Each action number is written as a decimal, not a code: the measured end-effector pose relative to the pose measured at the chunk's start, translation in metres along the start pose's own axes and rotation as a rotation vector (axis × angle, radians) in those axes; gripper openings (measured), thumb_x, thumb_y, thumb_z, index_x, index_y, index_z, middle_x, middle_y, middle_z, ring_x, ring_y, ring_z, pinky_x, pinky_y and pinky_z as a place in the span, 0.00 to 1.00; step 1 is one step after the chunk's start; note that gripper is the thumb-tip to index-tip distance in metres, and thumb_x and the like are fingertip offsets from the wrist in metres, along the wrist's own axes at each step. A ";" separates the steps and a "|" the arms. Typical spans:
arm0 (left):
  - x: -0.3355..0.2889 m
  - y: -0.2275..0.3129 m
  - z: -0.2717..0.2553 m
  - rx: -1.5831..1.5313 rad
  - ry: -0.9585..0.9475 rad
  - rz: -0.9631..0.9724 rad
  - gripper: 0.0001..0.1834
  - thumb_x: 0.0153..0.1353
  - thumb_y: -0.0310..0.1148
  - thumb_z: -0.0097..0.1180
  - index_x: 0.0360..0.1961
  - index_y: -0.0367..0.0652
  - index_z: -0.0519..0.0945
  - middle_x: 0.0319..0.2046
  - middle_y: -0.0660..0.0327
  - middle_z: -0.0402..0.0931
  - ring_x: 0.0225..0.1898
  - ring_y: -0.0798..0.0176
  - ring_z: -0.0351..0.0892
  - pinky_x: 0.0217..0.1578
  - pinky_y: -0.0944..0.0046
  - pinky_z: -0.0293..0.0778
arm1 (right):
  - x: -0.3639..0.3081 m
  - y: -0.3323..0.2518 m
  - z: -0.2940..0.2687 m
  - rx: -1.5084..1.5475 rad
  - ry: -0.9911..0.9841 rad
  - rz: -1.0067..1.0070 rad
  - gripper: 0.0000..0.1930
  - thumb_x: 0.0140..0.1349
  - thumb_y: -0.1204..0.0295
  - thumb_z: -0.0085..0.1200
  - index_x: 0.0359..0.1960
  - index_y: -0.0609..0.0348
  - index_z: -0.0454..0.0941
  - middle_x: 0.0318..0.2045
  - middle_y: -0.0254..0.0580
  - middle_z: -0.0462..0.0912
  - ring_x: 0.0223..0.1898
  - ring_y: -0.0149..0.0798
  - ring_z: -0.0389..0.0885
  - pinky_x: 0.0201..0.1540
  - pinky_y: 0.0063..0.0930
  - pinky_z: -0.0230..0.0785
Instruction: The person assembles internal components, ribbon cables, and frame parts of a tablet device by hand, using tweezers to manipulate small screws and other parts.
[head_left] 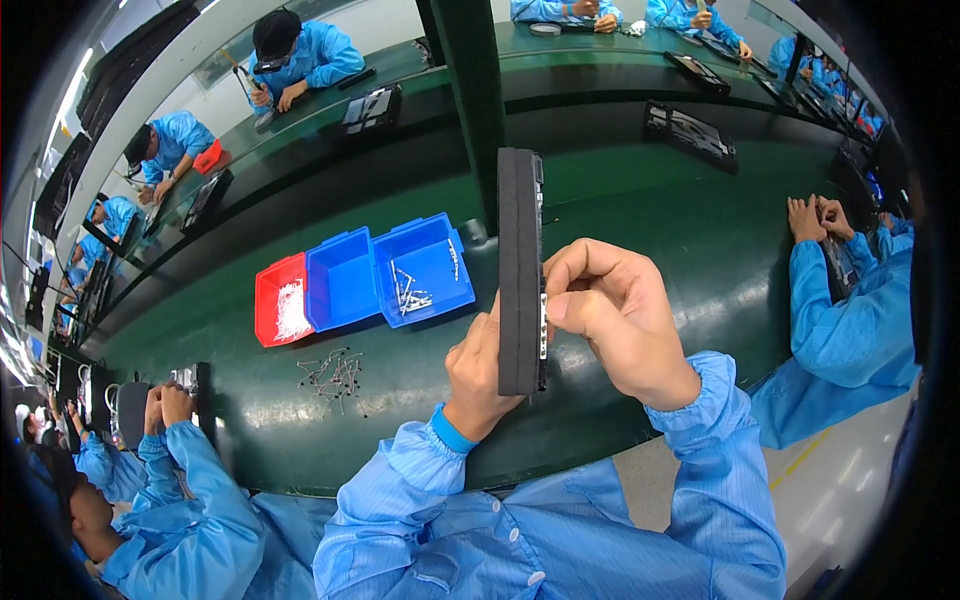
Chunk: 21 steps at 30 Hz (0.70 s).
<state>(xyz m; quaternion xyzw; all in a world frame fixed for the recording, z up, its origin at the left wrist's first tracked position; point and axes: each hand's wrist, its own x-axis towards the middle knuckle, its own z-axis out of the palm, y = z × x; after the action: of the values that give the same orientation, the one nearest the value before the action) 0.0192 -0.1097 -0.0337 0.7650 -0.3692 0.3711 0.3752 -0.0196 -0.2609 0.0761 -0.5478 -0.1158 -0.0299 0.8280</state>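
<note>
A black flat unit with a thick foam layer point(514, 275) is held up on its edge above the bench, thin side toward me. My left hand point(474, 368) is closed on it from the left, its fingers partly hidden behind the foam. My right hand point(628, 325) is at the unit's right face, thumb and forefinger pinched together beside a silvery metal strip point(543, 325). Whatever lies between those fingertips, if anything, is too small or hidden to make out. Most of the right face is turned out of sight.
Left of the unit stand a red bin point(268, 318) with small white parts and two blue bins point(340, 262), one holding slim metal parts. Thin wired pieces point(335, 378) lie loose on the green bench point(420, 380). Co-workers sit at both sides; a green post point(466, 100) rises behind.
</note>
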 end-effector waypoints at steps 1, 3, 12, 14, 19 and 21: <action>-0.001 -0.001 0.000 -0.002 0.007 0.003 0.31 0.48 0.25 0.68 0.56 0.28 0.76 0.52 0.48 0.80 0.25 0.63 0.78 0.23 0.65 0.77 | 0.000 0.000 0.000 -0.006 0.012 0.006 0.02 0.59 0.81 0.54 0.32 0.68 0.76 0.30 0.40 0.81 0.33 0.27 0.80 0.39 0.24 0.75; -0.002 -0.003 0.001 -0.006 0.015 0.002 0.32 0.48 0.26 0.69 0.57 0.28 0.76 0.52 0.48 0.80 0.26 0.63 0.78 0.24 0.65 0.77 | 0.000 -0.001 0.001 -0.014 0.017 0.009 0.02 0.59 0.81 0.54 0.32 0.68 0.76 0.30 0.40 0.81 0.33 0.27 0.80 0.39 0.24 0.75; 0.001 0.001 0.001 0.007 0.020 -0.026 0.38 0.46 0.27 0.70 0.61 0.28 0.73 0.23 0.58 0.75 0.20 0.65 0.76 0.21 0.66 0.76 | 0.001 -0.003 -0.003 0.001 -0.007 0.042 0.05 0.58 0.81 0.55 0.36 0.67 0.74 0.33 0.39 0.79 0.36 0.27 0.79 0.42 0.25 0.75; 0.001 0.001 0.002 0.000 0.033 -0.036 0.38 0.47 0.26 0.70 0.62 0.28 0.72 0.25 0.57 0.77 0.21 0.64 0.76 0.21 0.65 0.76 | 0.001 -0.002 -0.001 0.022 0.014 0.055 0.08 0.58 0.81 0.56 0.39 0.67 0.74 0.35 0.39 0.79 0.37 0.28 0.79 0.43 0.25 0.75; 0.000 -0.002 0.000 -0.057 0.032 -0.037 0.39 0.48 0.25 0.68 0.64 0.28 0.70 0.27 0.56 0.78 0.21 0.63 0.77 0.22 0.65 0.77 | 0.000 -0.002 -0.002 -0.051 -0.036 -0.021 0.18 0.55 0.83 0.57 0.48 0.68 0.69 0.42 0.43 0.76 0.44 0.30 0.79 0.52 0.27 0.74; 0.001 -0.002 0.000 -0.063 0.015 -0.043 0.39 0.49 0.25 0.68 0.64 0.28 0.69 0.28 0.56 0.78 0.22 0.63 0.77 0.23 0.65 0.77 | 0.000 -0.003 -0.001 -0.049 -0.032 -0.018 0.18 0.55 0.84 0.58 0.48 0.68 0.69 0.42 0.43 0.76 0.44 0.31 0.79 0.52 0.27 0.75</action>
<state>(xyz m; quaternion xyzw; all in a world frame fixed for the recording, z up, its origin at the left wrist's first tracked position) 0.0208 -0.1089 -0.0332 0.7578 -0.3612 0.3569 0.4098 -0.0200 -0.2630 0.0784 -0.5674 -0.1330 -0.0313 0.8121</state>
